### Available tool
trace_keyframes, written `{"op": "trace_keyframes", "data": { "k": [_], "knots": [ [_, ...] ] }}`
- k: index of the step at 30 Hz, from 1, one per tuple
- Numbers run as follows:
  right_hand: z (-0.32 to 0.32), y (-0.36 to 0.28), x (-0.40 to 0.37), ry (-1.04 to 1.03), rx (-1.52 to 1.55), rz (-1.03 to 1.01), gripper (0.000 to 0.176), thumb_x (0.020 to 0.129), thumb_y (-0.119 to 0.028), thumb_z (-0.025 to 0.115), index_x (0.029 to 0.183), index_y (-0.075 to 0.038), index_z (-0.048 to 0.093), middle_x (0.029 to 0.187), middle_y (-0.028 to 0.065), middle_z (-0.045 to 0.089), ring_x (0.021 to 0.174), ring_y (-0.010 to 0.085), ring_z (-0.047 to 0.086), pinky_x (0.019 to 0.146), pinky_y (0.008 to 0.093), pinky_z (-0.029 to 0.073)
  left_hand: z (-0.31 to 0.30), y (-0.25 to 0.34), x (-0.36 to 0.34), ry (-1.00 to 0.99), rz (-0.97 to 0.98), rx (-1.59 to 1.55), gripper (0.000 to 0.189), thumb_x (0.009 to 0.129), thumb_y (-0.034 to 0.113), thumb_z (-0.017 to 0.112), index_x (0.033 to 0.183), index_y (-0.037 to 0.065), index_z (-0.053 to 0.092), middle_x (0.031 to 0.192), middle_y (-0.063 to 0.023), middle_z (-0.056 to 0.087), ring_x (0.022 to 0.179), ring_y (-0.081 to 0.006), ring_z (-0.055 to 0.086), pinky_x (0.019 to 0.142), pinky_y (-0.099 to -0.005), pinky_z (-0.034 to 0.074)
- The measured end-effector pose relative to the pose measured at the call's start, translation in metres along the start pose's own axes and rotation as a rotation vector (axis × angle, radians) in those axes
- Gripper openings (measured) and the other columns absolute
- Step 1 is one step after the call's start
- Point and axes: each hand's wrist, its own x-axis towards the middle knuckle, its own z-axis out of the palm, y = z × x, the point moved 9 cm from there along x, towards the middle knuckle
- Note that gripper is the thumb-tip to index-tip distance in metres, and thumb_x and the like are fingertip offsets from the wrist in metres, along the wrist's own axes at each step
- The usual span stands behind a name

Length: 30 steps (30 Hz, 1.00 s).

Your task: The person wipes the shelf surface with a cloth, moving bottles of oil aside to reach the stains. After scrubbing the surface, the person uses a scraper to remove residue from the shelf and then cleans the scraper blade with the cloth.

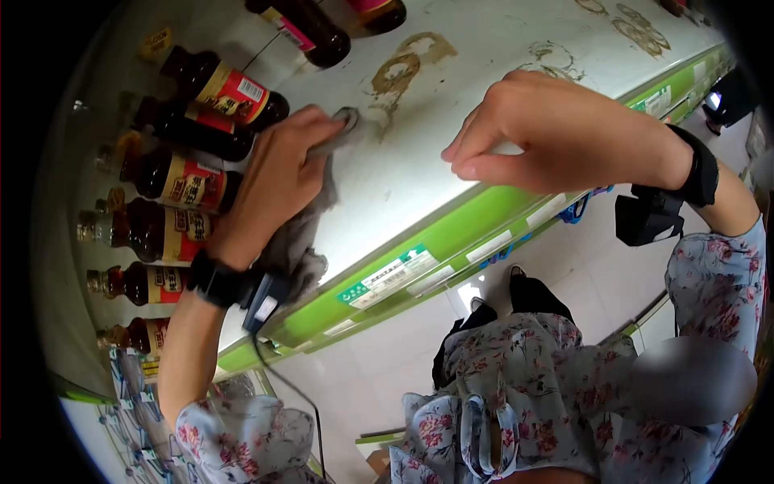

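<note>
My left hand (pixel 284 165) presses a grey cloth (pixel 345 129) onto the white shelf (pixel 387 189), its fingers closed around it. A darker part of the cloth trails below that hand toward the shelf's front edge. Brown ring stains (pixel 397 74) mark the surface just beyond the cloth. Above the shelf near its green front edge is my right hand (pixel 552 129), thumb and fingers curled together with nothing visible in them. Close by my left hand stand dark sauce bottles with red and yellow labels, including one bottle (pixel 230 89) near its knuckles.
Several more bottles (pixel 173 230) line the left side. Another dark bottle (pixel 310 32) is at the top. Price tags (pixel 387 277) run along the green shelf edge (pixel 459 242). A black cable (pixel 306 395) hangs from my left wrist device. Below is a pale tiled floor (pixel 363 355).
</note>
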Motion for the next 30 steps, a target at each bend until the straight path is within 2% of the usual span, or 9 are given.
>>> {"op": "trace_keyframes", "data": {
  "k": [4, 7, 11, 13, 17, 20, 21, 22, 30],
  "knots": [
    [0.006, 0.007, 0.005, -0.151, 0.002, 0.071, 0.022, 0.094, -0.018, 0.066, 0.090, 0.001, 0.075, 0.103, 0.0176, 0.075, 0.092, 0.0321, 0.073, 0.078, 0.0380, 0.055, -0.001, 0.007, -0.030, -0.008, 0.025, 0.014, 0.039, 0.077, -0.013, 0.055, 0.115, -0.009, 0.064, 0.098, -0.0222, 0.060, 0.085, -0.0377, 0.065, 0.075, -0.0351, 0.051],
    [0.002, 0.008, 0.018, -0.177, -0.011, 0.015, 0.028, 0.095, -0.021, 0.065, 0.085, 0.005, 0.070, 0.079, 0.0134, 0.072, 0.067, 0.0238, 0.066, 0.065, 0.0359, 0.050, -0.001, 0.007, -0.014, -0.002, -0.003, 0.019, 0.038, 0.079, -0.013, 0.055, 0.115, -0.009, 0.065, 0.100, -0.0220, 0.062, 0.088, -0.0386, 0.065, 0.075, -0.0367, 0.051],
    [-0.001, 0.011, 0.035, -0.182, 0.109, 0.000, 0.033, 0.097, -0.021, 0.064, 0.078, 0.006, 0.059, 0.059, 0.0023, 0.043, 0.057, 0.0104, 0.035, 0.053, 0.0331, 0.035, -0.002, 0.005, -0.012, -0.013, -0.017, -0.046, 0.038, 0.076, -0.015, 0.053, 0.111, -0.007, 0.066, 0.101, -0.0220, 0.062, 0.087, -0.0395, 0.065, 0.076, -0.0391, 0.051],
    [-0.005, 0.014, 0.036, -0.162, 0.176, 0.002, 0.033, 0.097, -0.022, 0.063, 0.080, 0.006, 0.061, 0.059, 0.0027, 0.044, 0.057, 0.0098, 0.037, 0.053, 0.0324, 0.036, -0.005, 0.014, -0.035, -0.021, 0.074, 0.075, 0.037, 0.076, -0.015, 0.053, 0.109, -0.005, 0.067, 0.100, -0.0213, 0.062, 0.085, -0.0390, 0.064, 0.076, -0.0393, 0.051],
    [-0.003, 0.021, 0.039, -0.155, 0.306, 0.074, 0.033, 0.097, -0.023, 0.063, 0.082, 0.007, 0.061, 0.059, 0.0032, 0.046, 0.058, 0.0084, 0.040, 0.054, 0.0307, 0.038, 0.003, 0.008, -0.015, 0.014, -0.015, 0.066, 0.036, 0.076, -0.012, 0.057, 0.111, -0.005, 0.067, 0.100, -0.0205, 0.061, 0.086, -0.0400, 0.064, 0.076, -0.0408, 0.051],
    [0.002, 0.021, 0.041, -0.176, 0.244, 0.070, 0.032, 0.095, -0.024, 0.064, 0.083, 0.007, 0.063, 0.060, 0.0045, 0.050, 0.058, 0.0091, 0.043, 0.055, 0.0304, 0.040, 0.002, 0.011, -0.002, -0.046, -0.015, 0.046, 0.039, 0.077, -0.010, 0.056, 0.114, -0.006, 0.065, 0.111, -0.0228, 0.064, 0.103, -0.0442, 0.063, 0.083, -0.0399, 0.052],
    [0.000, 0.018, 0.039, -0.160, 0.227, 0.052, 0.032, 0.095, -0.023, 0.064, 0.083, 0.007, 0.063, 0.060, 0.0048, 0.051, 0.058, 0.0095, 0.044, 0.055, 0.0309, 0.040, 0.000, 0.018, -0.013, 0.024, 0.073, 0.113, 0.036, 0.076, -0.012, 0.057, 0.111, -0.006, 0.066, 0.100, -0.0213, 0.061, 0.087, -0.0413, 0.063, 0.076, -0.0418, 0.051],
    [-0.001, 0.014, 0.036, -0.138, 0.216, 0.037, 0.032, 0.095, -0.023, 0.064, 0.083, 0.007, 0.063, 0.060, 0.0052, 0.051, 0.058, 0.0100, 0.045, 0.056, 0.0314, 0.041, -0.002, 0.024, -0.023, -0.082, 0.001, 0.140, 0.036, 0.077, -0.012, 0.057, 0.111, -0.006, 0.066, 0.101, -0.0211, 0.062, 0.089, -0.0409, 0.064, 0.077, -0.0413, 0.051],
    [-0.003, 0.015, 0.031, -0.147, 0.199, 0.052, 0.032, 0.095, -0.023, 0.063, 0.082, 0.007, 0.063, 0.059, 0.0069, 0.052, 0.056, 0.0134, 0.045, 0.056, 0.0342, 0.041, 0.003, 0.018, -0.011, -0.019, -0.037, 0.106, 0.038, 0.076, -0.013, 0.056, 0.113, -0.006, 0.066, 0.103, -0.0214, 0.062, 0.091, -0.0396, 0.066, 0.080, -0.0406, 0.053]
  ]
}}
